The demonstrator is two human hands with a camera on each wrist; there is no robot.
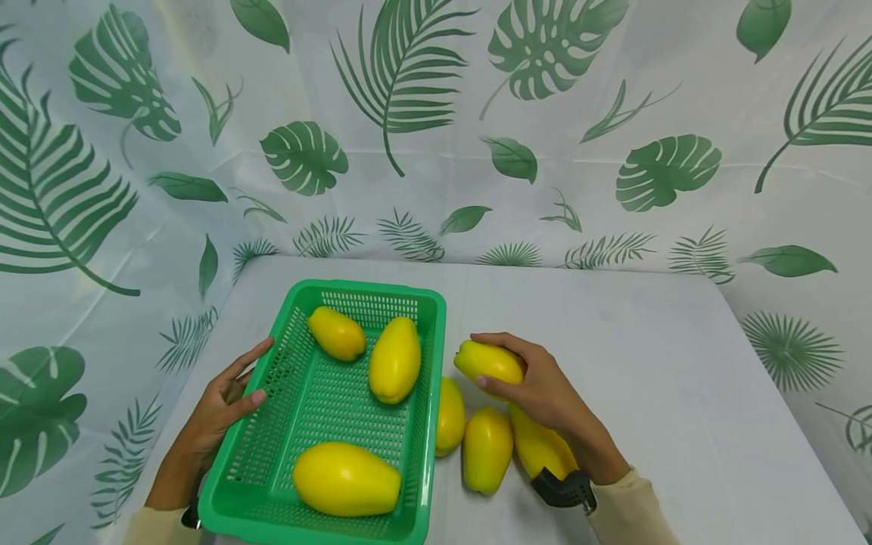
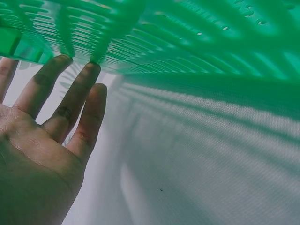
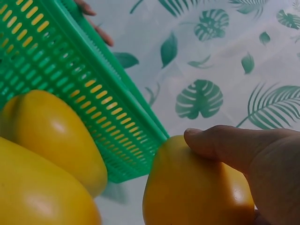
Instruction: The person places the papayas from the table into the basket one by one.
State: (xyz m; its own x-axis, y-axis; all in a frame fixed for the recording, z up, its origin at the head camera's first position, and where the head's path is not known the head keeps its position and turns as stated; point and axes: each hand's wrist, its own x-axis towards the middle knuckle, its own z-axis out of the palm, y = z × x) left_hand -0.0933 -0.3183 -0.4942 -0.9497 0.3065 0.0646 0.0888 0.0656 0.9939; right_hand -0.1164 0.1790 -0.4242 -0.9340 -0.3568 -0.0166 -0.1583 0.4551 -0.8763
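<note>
My right hand (image 1: 548,382) grips a yellow papaya (image 1: 492,362), thumb on one side and fingers round the other, just right of a green plastic basket (image 1: 436,393). In the right wrist view the thumb presses on the top of this papaya (image 3: 187,187). My left hand (image 1: 221,412) is at the basket's left side, with the thumb at the rim. The left wrist view shows its fingers nearly straight, fingertips against the slotted wall (image 2: 154,42). Inside the basket lie three papayas, one (image 1: 347,478) near the front and two further back.
Beside the basket's right wall, under and near my right hand, lie more papayas, among them one (image 1: 487,450) in the middle and one (image 1: 541,443) partly hidden by the wrist. A white cloth covers the table (image 1: 654,363). Leaf-printed sheeting (image 1: 422,174) hangs behind and at both sides.
</note>
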